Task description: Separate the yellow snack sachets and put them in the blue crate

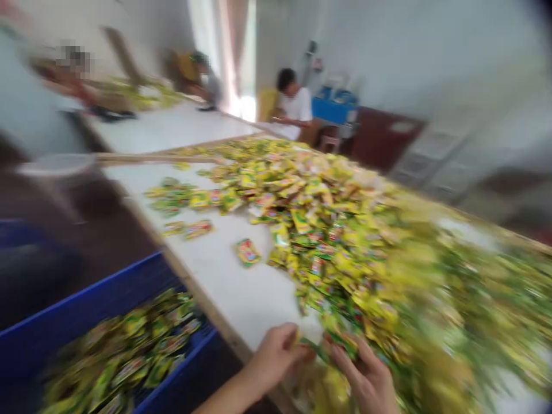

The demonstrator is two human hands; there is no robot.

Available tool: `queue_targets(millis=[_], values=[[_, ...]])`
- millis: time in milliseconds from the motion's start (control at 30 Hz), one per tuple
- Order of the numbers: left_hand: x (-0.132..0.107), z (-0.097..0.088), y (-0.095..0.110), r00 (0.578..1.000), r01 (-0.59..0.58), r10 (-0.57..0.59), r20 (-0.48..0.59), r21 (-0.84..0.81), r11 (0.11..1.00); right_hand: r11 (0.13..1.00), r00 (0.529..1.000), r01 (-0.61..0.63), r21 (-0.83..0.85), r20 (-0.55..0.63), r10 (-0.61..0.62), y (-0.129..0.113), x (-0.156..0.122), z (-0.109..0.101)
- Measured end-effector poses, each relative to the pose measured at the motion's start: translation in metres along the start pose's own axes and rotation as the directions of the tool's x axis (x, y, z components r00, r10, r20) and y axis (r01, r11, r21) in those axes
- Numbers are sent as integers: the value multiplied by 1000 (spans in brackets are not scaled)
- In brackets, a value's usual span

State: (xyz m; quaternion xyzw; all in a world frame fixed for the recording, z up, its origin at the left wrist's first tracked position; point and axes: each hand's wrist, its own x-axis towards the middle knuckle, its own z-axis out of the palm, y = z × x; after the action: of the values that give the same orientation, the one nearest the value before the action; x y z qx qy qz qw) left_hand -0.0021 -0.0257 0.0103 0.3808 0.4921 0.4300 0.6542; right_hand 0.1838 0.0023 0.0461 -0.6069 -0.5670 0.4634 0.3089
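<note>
My left hand point(275, 355) is at the table's near edge, its thumb and fingers pinched on the end of a small green and yellow packet point(317, 348). Close beside it, my right hand point(367, 376) has its fingers closed around packets at the same spot. Blur hides whether both hands hold one packet or two. Beyond them spreads a large heap of yellow and green packets point(319, 230), some with red print. One packet point(247, 252) lies apart on the white tabletop point(224, 276).
Below the table's left edge stands a blue crate point(86, 296) holding many packets point(142, 356). A wooden strip point(172, 156) borders the tabletop. Farther back, a person in white point(297, 109) sits at the table, and two more people are at the left. A whitish tub point(60, 165) stands left.
</note>
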Motion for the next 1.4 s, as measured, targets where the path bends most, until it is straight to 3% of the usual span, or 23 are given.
queue_targets(millis=[67,200,333,500,700,833,933,1033,1200,1333,1400], values=[[11,-2,1,994,18,-15,110,-21,1000,995,999,44,89,-31,-41,0,14,-5],[18,-4,-4,977,42,-46,207,22,999,964,973,227,-136,75,-219,-12,22,-9],[14,-5,-11,977,47,-63,204,86,995,919,952,282,-275,197,-233,-28,13,-11],[14,-5,-7,977,57,-59,206,19,998,850,906,361,-384,361,-222,-45,15,-20],[12,2,3,973,96,-90,212,-19,995,804,906,336,-491,401,-133,-45,25,-22],[14,6,5,983,111,-102,153,-52,992,706,893,393,-589,428,-140,-51,25,-18],[19,6,2,980,114,-104,168,-51,992,768,875,390,-508,464,-137,-54,27,-17],[23,5,-4,974,166,-144,177,-113,980,864,911,318,-391,377,-165,-46,32,-15],[24,5,-9,964,204,-187,188,-78,976,819,903,407,-405,310,-296,-15,37,-6],[25,5,-6,973,160,-161,164,15,987,827,841,467,-314,448,-305,-5,29,-5],[24,6,-3,972,175,-177,158,27,984,879,873,405,-250,391,-292,-5,23,-7]])
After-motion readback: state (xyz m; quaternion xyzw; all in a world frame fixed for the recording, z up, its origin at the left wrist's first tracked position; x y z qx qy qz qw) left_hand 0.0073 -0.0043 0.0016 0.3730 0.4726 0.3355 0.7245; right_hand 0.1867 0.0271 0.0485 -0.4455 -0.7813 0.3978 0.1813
